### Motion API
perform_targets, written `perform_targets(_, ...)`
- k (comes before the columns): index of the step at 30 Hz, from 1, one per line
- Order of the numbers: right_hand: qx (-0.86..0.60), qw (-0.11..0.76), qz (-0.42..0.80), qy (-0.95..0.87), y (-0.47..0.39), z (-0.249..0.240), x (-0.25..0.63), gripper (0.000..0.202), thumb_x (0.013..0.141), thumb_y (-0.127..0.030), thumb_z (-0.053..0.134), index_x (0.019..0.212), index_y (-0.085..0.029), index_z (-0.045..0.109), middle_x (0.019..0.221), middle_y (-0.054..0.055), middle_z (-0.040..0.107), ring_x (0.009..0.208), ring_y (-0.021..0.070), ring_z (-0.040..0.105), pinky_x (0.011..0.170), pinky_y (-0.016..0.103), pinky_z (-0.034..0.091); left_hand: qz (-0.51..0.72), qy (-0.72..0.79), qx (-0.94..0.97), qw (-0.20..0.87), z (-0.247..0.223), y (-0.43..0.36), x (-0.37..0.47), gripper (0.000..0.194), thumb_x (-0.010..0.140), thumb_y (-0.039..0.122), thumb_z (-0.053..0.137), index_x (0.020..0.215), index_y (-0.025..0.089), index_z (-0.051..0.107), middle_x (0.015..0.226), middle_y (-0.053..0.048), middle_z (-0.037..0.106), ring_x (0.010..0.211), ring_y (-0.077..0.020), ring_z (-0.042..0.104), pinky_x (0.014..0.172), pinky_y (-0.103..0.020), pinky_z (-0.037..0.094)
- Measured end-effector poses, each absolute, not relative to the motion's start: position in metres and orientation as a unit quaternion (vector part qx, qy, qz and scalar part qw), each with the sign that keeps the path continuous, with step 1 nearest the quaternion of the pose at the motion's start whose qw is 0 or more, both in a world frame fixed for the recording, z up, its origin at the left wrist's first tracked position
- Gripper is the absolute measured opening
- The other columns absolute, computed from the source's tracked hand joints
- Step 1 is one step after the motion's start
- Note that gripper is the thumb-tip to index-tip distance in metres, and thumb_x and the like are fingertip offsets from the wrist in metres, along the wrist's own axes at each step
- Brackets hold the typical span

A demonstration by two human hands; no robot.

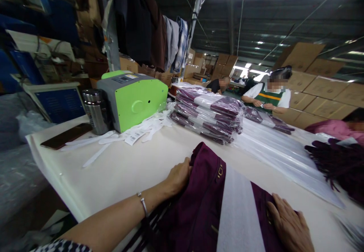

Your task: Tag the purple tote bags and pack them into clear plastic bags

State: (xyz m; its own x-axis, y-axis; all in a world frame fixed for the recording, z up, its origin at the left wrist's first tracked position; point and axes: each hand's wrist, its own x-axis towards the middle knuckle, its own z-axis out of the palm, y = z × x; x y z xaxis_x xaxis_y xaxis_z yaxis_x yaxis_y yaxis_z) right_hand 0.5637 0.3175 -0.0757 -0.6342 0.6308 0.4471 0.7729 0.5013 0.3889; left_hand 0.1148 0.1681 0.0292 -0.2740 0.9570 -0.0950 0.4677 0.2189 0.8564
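Note:
A folded maroon garment [199, 191] with a gold buckle and a wide white band [240, 210] across it lies at the table's near edge. My left hand [178, 176], a bracelet on its wrist, grips the garment's left edge with its fingers curled. On the garment's right side my right hand [291, 221] rests flat, palm down. Behind them stands a stack of maroon garments in clear plastic [209, 111]. Clear plastic bags [273, 153] lie flat to the right of the stack.
On the table's left are a green and grey machine [139, 102], a steel flask [95, 111], a phone [66, 135] and white paper strips with tags [133, 136]. Dark garments [341, 161] lie at right. A person [267, 96] in a green vest works beyond the table.

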Motion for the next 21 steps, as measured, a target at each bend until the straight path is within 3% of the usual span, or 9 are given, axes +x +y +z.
perform_targets(4, -0.417, 0.116, -0.283, -0.856, 0.317, -0.075, 0.563, 0.053, 0.093, -0.03, 0.023, 0.12, -0.018, 0.067, 0.141, 0.016, 0.058, 0.13, 0.0382, 0.052, 0.109, 0.062, 0.032, 0.326, 0.702, 0.565, 0.287, 0.028, 0.171, 0.115, 0.019, 0.086, 0.02, 0.053, 0.102, 0.017, 0.062, 0.108, -0.017, 0.069, 0.11, -0.0329, 0.061, 0.098, -0.046, 0.041)
perform_targets(8, -0.429, 0.107, -0.284, -0.851, 0.316, -0.072, 0.559, 0.055, 0.093, -0.031, 0.021, 0.121, -0.018, 0.067, 0.141, 0.015, 0.06, 0.13, 0.0371, 0.053, 0.11, 0.061, 0.031, 0.336, 0.669, 0.605, 0.271, 0.032, 0.169, 0.119, 0.023, 0.09, 0.018, 0.045, 0.102, 0.016, 0.065, 0.13, -0.018, 0.061, 0.127, -0.033, 0.048, 0.111, -0.049, 0.031)
perform_targets(12, -0.437, 0.102, -0.278, -0.849, 0.311, -0.066, 0.554, 0.056, 0.094, -0.031, 0.019, 0.122, -0.018, 0.066, 0.143, 0.015, 0.057, 0.132, 0.0365, 0.052, 0.111, 0.06, 0.03, 0.339, 0.639, 0.599, 0.343, 0.034, 0.175, 0.121, 0.013, 0.085, 0.025, 0.056, 0.085, 0.019, 0.068, 0.106, -0.012, 0.072, 0.102, -0.0293, 0.063, 0.094, -0.04, 0.046)
perform_targets(14, -0.437, 0.105, -0.275, -0.85, 0.308, -0.064, 0.552, 0.056, 0.094, -0.03, 0.019, 0.121, -0.016, 0.067, 0.142, 0.017, 0.057, 0.132, 0.0374, 0.051, 0.111, 0.061, 0.03, 0.339, 0.63, 0.578, 0.393, 0.036, 0.181, 0.117, 0.021, 0.086, 0.035, 0.056, 0.078, 0.019, 0.067, 0.092, -0.012, 0.073, 0.089, -0.0275, 0.066, 0.083, -0.038, 0.05)
perform_targets(18, -0.453, 0.11, -0.254, -0.848, 0.305, -0.062, 0.548, 0.056, 0.094, -0.03, 0.019, 0.121, -0.016, 0.066, 0.141, 0.016, 0.058, 0.132, 0.0371, 0.051, 0.111, 0.061, 0.03, 0.351, 0.594, 0.519, 0.504, 0.046, 0.176, 0.108, 0.057, 0.09, 0.065, 0.037, 0.096, 0.017, 0.067, 0.094, -0.013, 0.073, 0.078, -0.0227, 0.067, 0.068, -0.034, 0.052)
perform_targets(21, -0.487, 0.106, -0.224, -0.838, 0.304, -0.059, 0.543, 0.056, 0.094, -0.033, 0.022, 0.127, -0.013, 0.063, 0.143, 0.017, 0.057, 0.135, 0.0364, 0.048, 0.114, 0.06, 0.028, 0.379, 0.573, 0.476, 0.549, 0.054, 0.153, 0.112, 0.062, 0.079, 0.072, 0.053, 0.108, 0.019, 0.066, 0.105, -0.011, 0.073, 0.085, -0.0228, 0.067, 0.071, -0.031, 0.051)
